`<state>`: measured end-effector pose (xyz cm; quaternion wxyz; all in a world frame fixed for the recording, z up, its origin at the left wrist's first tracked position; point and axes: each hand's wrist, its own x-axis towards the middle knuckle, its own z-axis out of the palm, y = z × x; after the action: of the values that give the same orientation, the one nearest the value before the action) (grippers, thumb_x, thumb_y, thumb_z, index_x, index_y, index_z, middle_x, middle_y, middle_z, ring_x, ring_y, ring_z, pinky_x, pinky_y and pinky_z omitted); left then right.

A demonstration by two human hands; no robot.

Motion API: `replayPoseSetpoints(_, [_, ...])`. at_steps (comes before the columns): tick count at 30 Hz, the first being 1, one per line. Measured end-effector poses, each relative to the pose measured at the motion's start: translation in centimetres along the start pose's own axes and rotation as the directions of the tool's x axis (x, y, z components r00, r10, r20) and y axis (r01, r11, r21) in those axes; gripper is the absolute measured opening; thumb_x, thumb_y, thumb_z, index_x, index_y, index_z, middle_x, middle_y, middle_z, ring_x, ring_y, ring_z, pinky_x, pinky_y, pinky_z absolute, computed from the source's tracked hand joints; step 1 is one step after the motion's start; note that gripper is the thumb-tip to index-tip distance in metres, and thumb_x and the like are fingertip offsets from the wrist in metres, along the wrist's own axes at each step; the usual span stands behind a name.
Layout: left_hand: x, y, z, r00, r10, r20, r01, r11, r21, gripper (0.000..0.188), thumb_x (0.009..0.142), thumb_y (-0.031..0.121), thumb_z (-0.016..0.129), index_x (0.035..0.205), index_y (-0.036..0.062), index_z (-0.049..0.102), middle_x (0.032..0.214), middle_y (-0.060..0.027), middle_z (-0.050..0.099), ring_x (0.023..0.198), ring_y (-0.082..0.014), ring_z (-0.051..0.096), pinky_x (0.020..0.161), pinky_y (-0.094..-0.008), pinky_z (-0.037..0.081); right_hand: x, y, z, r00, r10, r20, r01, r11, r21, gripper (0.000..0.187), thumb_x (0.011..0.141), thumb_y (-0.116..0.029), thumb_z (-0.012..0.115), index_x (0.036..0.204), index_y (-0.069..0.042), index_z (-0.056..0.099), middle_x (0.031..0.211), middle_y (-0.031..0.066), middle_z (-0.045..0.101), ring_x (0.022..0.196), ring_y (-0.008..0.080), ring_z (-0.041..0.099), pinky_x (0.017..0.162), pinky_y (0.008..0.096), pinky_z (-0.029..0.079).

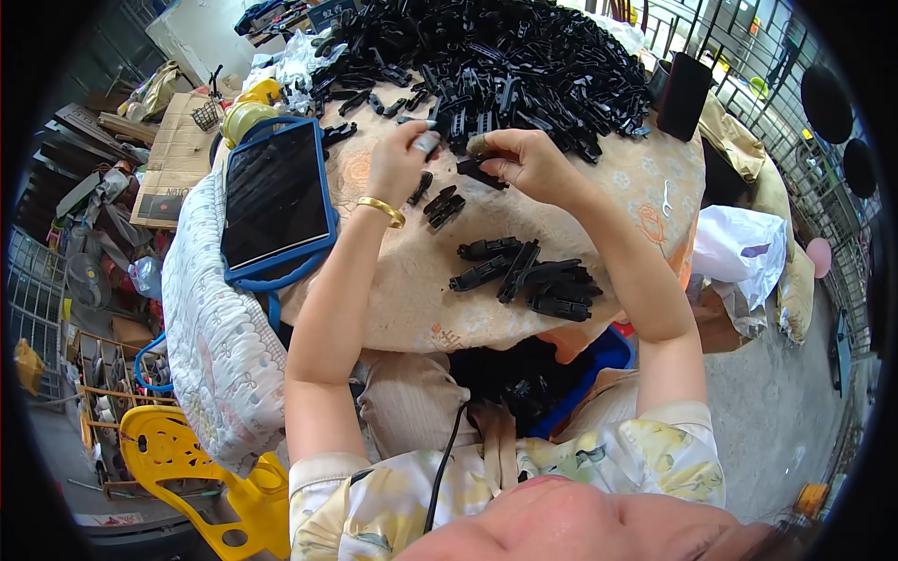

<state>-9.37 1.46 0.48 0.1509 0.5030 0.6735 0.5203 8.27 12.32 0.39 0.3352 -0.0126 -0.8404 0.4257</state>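
Note:
My right hand point(528, 164) pinches a dark plastic part point(481, 174) between thumb and fingertips. Dark covers sit on a finger of it. Just to its left, my left hand point(400, 161) is closed, with a grey-white wrap point(427, 142) on one finger; whatever it holds, if anything, is hidden. Beyond both hands rises a big heap of black plastic parts point(524, 65). Below the left hand lie a few joined black parts point(443, 206). Closer to me, a small group of black parts point(524, 273) rests on the patterned tablecloth point(393, 290).
A blue-framed tablet point(276, 196) stands at the table's left, over a white quilted cloth point(220, 327). A black phone point(685, 96) is propped at the far right. A blue bin point(613, 352) with black parts sits below the table edge. A yellow chair point(168, 449) stands lower left.

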Motion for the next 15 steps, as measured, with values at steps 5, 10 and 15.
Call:
replayPoseSetpoints(5, [-1.3,1.0,-0.2,0.936,-0.232,0.264,0.351,0.662,-0.662,0.024,0.090,0.011,0.051,0.110,-0.0015,0.053,0.084,-0.0079,0.058,0.063,-0.0128,0.058,0.059,-0.0275,0.053,0.0,-0.9,-0.1,0.995,-0.098,-0.012,0.096,0.988,-0.121,0.020,0.075,-0.004,0.066,0.095,-0.002,0.063,0.079,0.0124,0.063,0.069,0.0198,0.061,0.064,0.0276,0.049])
replayPoseSetpoints(10, [-2.2,2.7,0.2,0.897,-0.276,0.345,0.437,0.675,-0.595,0.022,0.090,0.013,0.052,0.106,-0.0015,0.055,0.086,-0.0098,0.061,0.073,-0.0161,0.063,0.064,-0.0270,0.055,0.0,-1.2,-0.3,0.984,-0.175,-0.002,0.169,0.948,-0.268,0.018,0.073,-0.008,0.067,0.089,-0.002,0.063,0.077,0.0122,0.061,0.069,0.0274,0.059,0.062,0.0313,0.048])
replayPoseSetpoints(15, [-2.6,2.4,1.0,0.935,-0.123,0.333,0.278,0.837,-0.471,0.030,0.089,0.013,0.054,0.113,-0.0040,0.052,0.095,-0.0086,0.061,0.080,-0.0162,0.064,0.071,-0.0258,0.054,-0.2,-1.6,0.0,0.965,-0.260,-0.033,0.219,0.870,-0.441,0.013,0.074,-0.010,0.065,0.080,-0.001,0.058,0.073,0.0109,0.059,0.067,0.0291,0.058,0.060,0.0346,0.047])
